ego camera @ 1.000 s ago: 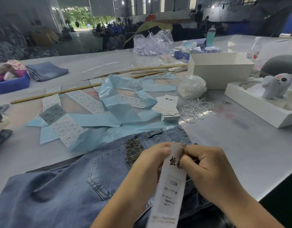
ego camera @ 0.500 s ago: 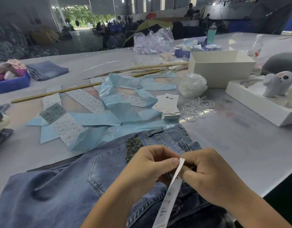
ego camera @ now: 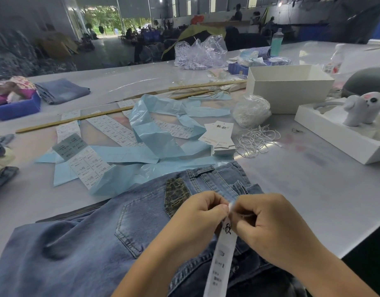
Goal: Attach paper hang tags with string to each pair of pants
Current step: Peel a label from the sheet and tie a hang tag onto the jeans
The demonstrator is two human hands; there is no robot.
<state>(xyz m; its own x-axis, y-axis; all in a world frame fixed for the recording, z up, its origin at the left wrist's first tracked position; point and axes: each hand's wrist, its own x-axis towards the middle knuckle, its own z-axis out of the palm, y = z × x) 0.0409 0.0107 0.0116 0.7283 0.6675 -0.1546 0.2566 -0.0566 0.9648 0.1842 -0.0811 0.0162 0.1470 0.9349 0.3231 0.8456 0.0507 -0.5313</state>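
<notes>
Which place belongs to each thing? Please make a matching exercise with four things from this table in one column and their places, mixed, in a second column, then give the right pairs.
Things
1. hang tag
2. stack of tags
3. loose strings
4. toy rabbit

Places
A. in the white tray at the far right
B. pinched at its top by both hands, over the jeans
C. on the table, just right of the stack of tags
D. on the table beyond the jeans' waistband, beside blue paper

Pairs: 1-B, 2-D, 3-C, 4-A

The left hand and right hand both grip the tag's top.
</notes>
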